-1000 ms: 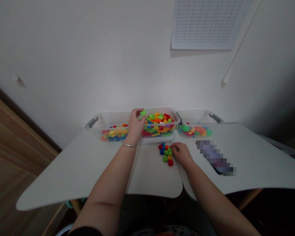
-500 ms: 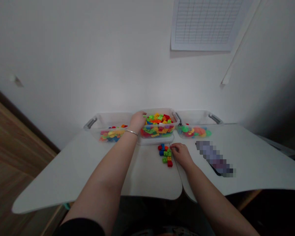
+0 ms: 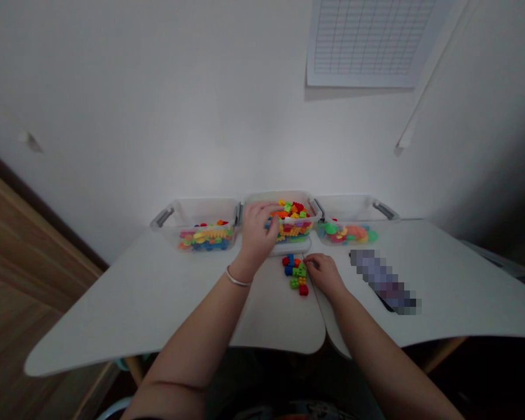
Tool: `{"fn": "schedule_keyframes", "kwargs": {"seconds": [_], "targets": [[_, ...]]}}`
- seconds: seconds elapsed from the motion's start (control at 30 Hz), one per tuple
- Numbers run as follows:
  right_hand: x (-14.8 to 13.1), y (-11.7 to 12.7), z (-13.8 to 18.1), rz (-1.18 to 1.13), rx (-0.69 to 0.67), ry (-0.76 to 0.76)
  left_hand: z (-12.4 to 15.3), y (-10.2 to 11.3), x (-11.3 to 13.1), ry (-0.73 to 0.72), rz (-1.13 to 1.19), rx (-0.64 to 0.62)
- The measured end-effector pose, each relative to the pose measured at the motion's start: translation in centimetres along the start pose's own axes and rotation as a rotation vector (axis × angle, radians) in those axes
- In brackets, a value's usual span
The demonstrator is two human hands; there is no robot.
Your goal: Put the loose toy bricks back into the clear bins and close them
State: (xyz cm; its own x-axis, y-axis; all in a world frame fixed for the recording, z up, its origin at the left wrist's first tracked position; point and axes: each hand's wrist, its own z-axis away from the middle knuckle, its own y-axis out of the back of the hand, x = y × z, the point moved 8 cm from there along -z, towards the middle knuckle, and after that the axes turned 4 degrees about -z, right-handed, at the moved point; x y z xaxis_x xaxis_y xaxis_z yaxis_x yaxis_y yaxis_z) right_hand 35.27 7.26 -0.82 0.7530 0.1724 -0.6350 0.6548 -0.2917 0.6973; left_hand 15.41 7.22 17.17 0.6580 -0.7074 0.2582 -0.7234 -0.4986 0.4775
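Observation:
My left hand [image 3: 259,226] is raised at the near left side of the middle clear plastic bin [image 3: 284,195], thumb and fingers apart, with nothing visible in it. Colourful toy building blocks [image 3: 295,207] fill that bin, partly hidden by the hand. On the table in front lies a small cluster of red, blue, green, orange and yellow building blocks [image 3: 298,272]. My right hand [image 3: 325,274] rests at the cluster's right side, fingers curled and fingertips close together at the upper blocks. Whatever is between those fingertips is too small to make out.
Clear bins of colourful pieces stand left [image 3: 207,238] and right [image 3: 350,233] of the middle one, along the wall. A phone-like object [image 3: 382,283], blurred out, lies on the white table [image 3: 446,280] at right. A gridded sheet [image 3: 363,44] hangs on the wall.
My left hand has drawn back toward me and slightly right from the middle bin's left side, its fingers now spread. My right hand and the block cluster stay about where they were.

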Motion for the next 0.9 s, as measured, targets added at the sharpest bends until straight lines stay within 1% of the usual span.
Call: {"fn": "schedule_keyframes", "kwargs": {"seconds": [0.03,0.1,0.2,0.27,0.3,0.33,0.4,0.53,0.73,0.9], "targets": [[0.0,0.0,0.0,-0.001,-0.003,0.0,0.8,-0.5,0.9,-0.03,0.04,-0.067],[0.0,-0.1,0.0,-0.002,-0.006,0.004,2.8,-2.5,1.9,-0.074,0.083,-0.248],[-0.1,0.0,0.0,0.005,0.002,0.009,6.6,-6.1,1.2,-0.057,-0.022,-0.506],[-0.1,0.1,0.0,0.014,0.008,0.011,9.1,-8.3,0.8,-0.116,-0.079,-0.669],[-0.1,0.1,0.0,0.018,0.009,0.012,10.2,-9.1,0.5,-0.143,-0.107,-0.732],[-0.1,0.1,0.0,0.021,0.008,0.014,10.9,-9.7,0.2,-0.155,-0.127,-0.765],[-0.1,0.0,0.0,0.016,0.004,0.018,11.6,-10.2,-0.2,-0.168,-0.155,-0.782],[-0.1,-0.1,0.0,0.004,0.005,0.019,11.3,-9.8,-0.4,-0.163,-0.177,-0.74],[-0.1,0.0,0.1,0.016,0.011,0.02,10.8,-8.6,-1.2,-0.053,-0.197,-0.742],[-0.1,-0.2,0.0,0.011,-0.011,0.023,10.8,-8.3,-2.4,0.07,-0.209,-0.729]]}}
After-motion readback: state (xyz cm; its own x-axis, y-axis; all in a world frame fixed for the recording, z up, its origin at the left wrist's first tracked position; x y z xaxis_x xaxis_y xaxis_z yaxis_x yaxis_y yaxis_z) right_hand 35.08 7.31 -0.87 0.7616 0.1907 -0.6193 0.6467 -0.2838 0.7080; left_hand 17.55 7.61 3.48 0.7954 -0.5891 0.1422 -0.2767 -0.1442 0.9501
